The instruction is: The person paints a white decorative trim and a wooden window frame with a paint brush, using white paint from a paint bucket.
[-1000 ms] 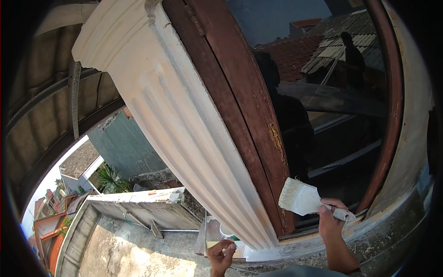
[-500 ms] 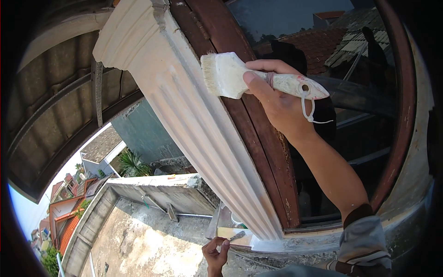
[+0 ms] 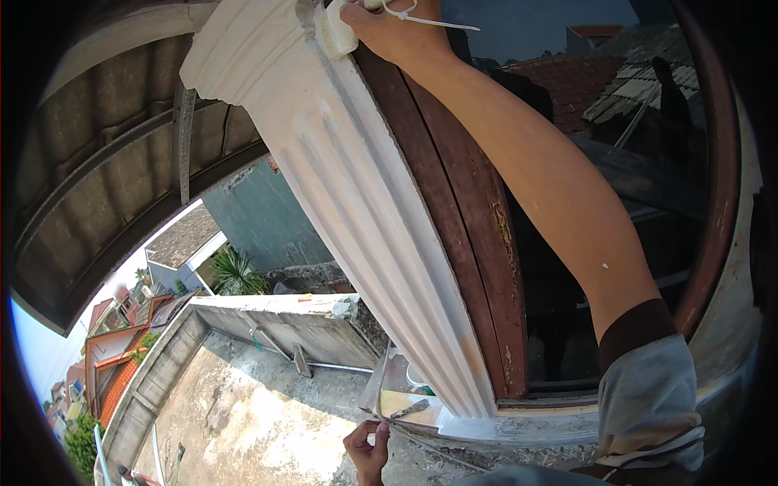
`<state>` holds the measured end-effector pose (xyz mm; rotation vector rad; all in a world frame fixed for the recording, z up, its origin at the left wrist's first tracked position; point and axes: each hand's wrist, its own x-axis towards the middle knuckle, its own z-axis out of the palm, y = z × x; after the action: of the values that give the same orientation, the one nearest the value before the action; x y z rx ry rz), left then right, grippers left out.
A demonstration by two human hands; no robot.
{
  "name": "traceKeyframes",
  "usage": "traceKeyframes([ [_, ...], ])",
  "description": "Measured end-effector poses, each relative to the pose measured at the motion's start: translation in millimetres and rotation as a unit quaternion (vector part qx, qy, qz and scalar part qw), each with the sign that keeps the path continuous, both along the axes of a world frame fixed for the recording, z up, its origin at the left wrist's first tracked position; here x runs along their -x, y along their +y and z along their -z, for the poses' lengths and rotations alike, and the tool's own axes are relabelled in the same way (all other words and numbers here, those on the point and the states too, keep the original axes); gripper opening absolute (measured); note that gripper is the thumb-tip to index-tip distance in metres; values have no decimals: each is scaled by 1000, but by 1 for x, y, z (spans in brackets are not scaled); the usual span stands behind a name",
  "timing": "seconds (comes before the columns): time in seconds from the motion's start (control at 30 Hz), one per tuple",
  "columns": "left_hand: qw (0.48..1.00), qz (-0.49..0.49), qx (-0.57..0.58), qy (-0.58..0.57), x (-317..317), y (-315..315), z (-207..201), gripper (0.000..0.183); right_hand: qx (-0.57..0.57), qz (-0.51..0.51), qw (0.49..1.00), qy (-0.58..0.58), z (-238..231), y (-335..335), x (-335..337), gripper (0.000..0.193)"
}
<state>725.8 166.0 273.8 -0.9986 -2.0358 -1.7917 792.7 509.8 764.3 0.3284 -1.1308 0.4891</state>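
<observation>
Up at the top of the view, my right hand (image 3: pixel 397 36) grips a wide, paint-smeared paintbrush (image 3: pixel 339 32) with a white tie looped at its handle. The brush head presses against the right edge of a pale fluted column (image 3: pixel 348 186), just under its moulded top. The bristles and most of the handle are hidden by my hand or cut off. Low in the view, my left hand (image 3: pixel 366 454) is closed, thumb against curled fingers. A small pale spot (image 3: pixel 373 438) shows between them; what it is, I cannot make out.
A dark-tipped small tool (image 3: pixel 410 409) lies on a ledge beside the column foot, near a white round container (image 3: pixel 415 377). The brown wooden window frame (image 3: pixel 454 202) and dark glass (image 3: pixel 583 243) adjoin the column. Below left are a concrete floor (image 3: pixel 243 413) and low wall (image 3: pixel 324 324).
My right hand has moved up and left with the paintbrush, from in front of the window frame to the column's upper edge. My left hand has dropped slightly lower and left.
</observation>
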Motion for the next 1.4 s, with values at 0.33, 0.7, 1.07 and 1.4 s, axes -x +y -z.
traceKeyframes([
  [0.33,998,51,-29,1,-2,10,-23,8,-57,98,992,60,18,14,4,18],
  [0.7,981,96,-44,160,-7,48,-84,14,-106,95,986,-87,57,9,-2,17],
  [1.07,973,129,-74,175,1,83,-120,24,-151,213,965,30,41,17,14,13],
  [1.4,943,114,-17,311,3,102,-157,52,-45,-23,955,-292,273,-12,-41,12],
])
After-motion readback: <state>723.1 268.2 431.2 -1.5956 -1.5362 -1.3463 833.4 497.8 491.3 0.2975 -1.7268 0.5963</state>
